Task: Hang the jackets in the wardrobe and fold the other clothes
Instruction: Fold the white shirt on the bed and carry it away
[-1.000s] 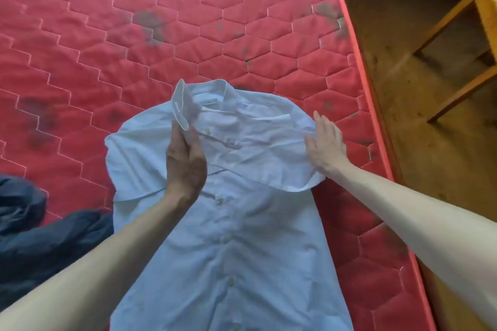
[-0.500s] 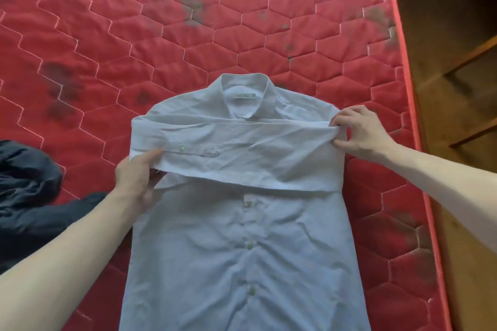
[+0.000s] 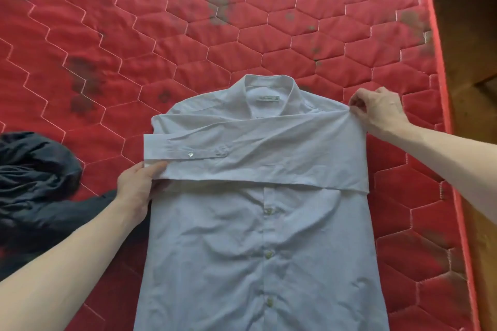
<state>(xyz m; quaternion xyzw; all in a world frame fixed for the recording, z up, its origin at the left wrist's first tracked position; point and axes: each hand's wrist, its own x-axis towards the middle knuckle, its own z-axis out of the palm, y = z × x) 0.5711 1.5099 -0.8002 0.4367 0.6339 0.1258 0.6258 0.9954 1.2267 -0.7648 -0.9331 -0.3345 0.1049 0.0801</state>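
A: While you leaned over the mattress (image 3: pixel 188 35), what lay by its left edge?

B: A dark jacket (image 3: pixel 35 183) was bunched up there in a crumpled heap, touching nothing you held. It sat just beside your left forearm.

A: And my left hand (image 3: pixel 137 188)?

B: It was at the left side of the white shirt (image 3: pixel 255 250), which lay face up on the red quilted mattress, buttons showing, collar (image 3: pixel 269 88) pointing to the far edge. Your thumb lay on top of the lower corner of the cuff (image 3: pixel 156 153) and your fingers were tucked under the cloth, so you pinched the cuff end of the sleeve (image 3: pixel 269 153).

A: How did that sleeve lie?

B: It was folded flat across the chest, running from the shirt's right shoulder to just past its left side, with one cuff button up.

A: My right hand (image 3: pixel 376 110)?

B: It was at the shirt's right shoulder, toward the mattress's right edge. Your fingers were curled and pinched the fabric at the fold where the sleeve turned over, lifting it slightly.

A: Anything past that?

B: The mattress's red piped right edge, then brown floor (image 3: pixel 484 21) beyond it. The shirt's hem ran out of view at the near edge.
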